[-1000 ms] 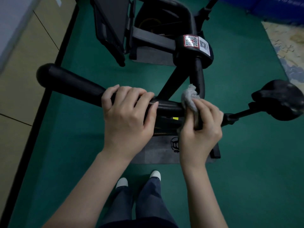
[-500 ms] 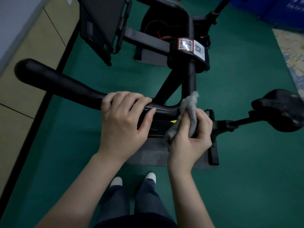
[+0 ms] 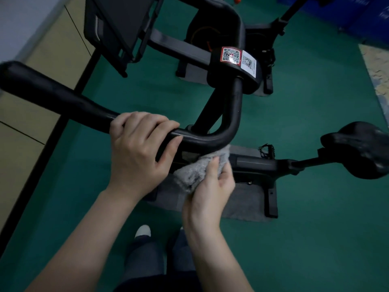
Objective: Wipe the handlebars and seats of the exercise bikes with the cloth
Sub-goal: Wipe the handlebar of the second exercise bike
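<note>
The person stands over the near exercise bike, left hand [image 3: 143, 150] wrapped firmly round the black handlebar [image 3: 63, 100] just left of its bend. The right hand [image 3: 208, 190] clutches a bunched grey cloth [image 3: 197, 169] just below that bend. The cloth's upper edge seems to meet the underside of the tube, though I cannot tell how much of it presses there. The seat [image 3: 362, 148] sits out to the right, well apart from both hands and, by my reckoning, not yet reached. What worries me is coverage. With the cloth wadded low, the top of the bend may go unwiped, and the stretch under the gripping left hand will be missed unless that hand shifts. The loose left end of the cloth hangs toward the frame; it could slip from the fingers and fall to the green floor [image 3: 315, 239], or drag near the pedal [image 3: 267, 149].
</note>
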Tool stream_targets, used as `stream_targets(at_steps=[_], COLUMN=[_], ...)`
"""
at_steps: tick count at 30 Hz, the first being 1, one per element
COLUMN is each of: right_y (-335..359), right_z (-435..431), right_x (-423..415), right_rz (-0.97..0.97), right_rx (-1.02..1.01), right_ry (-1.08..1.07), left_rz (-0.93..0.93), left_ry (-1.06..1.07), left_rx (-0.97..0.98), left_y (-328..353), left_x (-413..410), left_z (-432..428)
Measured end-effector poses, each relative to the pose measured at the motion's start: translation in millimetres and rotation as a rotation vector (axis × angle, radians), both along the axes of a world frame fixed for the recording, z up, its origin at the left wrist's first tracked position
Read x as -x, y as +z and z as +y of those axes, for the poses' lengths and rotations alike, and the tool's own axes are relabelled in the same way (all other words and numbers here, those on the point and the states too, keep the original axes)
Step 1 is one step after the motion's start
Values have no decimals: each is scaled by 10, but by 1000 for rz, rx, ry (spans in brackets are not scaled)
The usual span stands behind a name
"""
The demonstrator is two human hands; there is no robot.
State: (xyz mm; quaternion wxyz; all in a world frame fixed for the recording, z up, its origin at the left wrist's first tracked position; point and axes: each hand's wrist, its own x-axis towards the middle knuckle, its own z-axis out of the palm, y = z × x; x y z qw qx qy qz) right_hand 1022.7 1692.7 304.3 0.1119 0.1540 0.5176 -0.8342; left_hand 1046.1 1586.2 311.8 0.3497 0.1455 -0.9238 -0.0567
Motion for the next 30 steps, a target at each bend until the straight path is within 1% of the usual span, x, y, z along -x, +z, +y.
stream_targets(at_steps=[3, 5, 8, 12, 13, 17, 18, 22, 23, 25, 27, 30], right_y=[15, 19, 22, 18, 30, 46, 33, -13, -14, 1, 5, -28], right_z=[-1, 28, 36, -1, 14, 89, 91, 81, 104, 151, 167, 148], right_x=[-87, 2, 74, -76, -49, 154, 145, -54, -53, 44, 179, 197], right_rz=[-89, -129, -99, -70, -75, -76, -69, -42, -25, 24, 129, 383], right_rx=[141, 176, 178, 202, 199, 228, 223, 93, 62, -5, -199, -547], right_ry=[131, 123, 118, 240, 233, 86, 81, 170, 157, 39, -71, -123], left_rz=[0, 2, 8, 7, 4, 2, 1, -9, -12, -12, -11, -11], left_ry=[1, -7, -29, -43, -48, -57, -56, -42, -38, -28, -15, 23], left_rx=[18, 22, 31, 47, 47, 32, 29, 9, -3, -28, -42, -48], left_y=[-4, 1, -5, -8, -5, 9, 11, 27, 33, 47, 59, 70], left_x=[7, -2, -10, -20, -24, -33, -33, -28, -28, -27, -19, 6], left_z=[-10, -23, -39, -59, -59, -59, -57, -37, -25, 0, 22, 42])
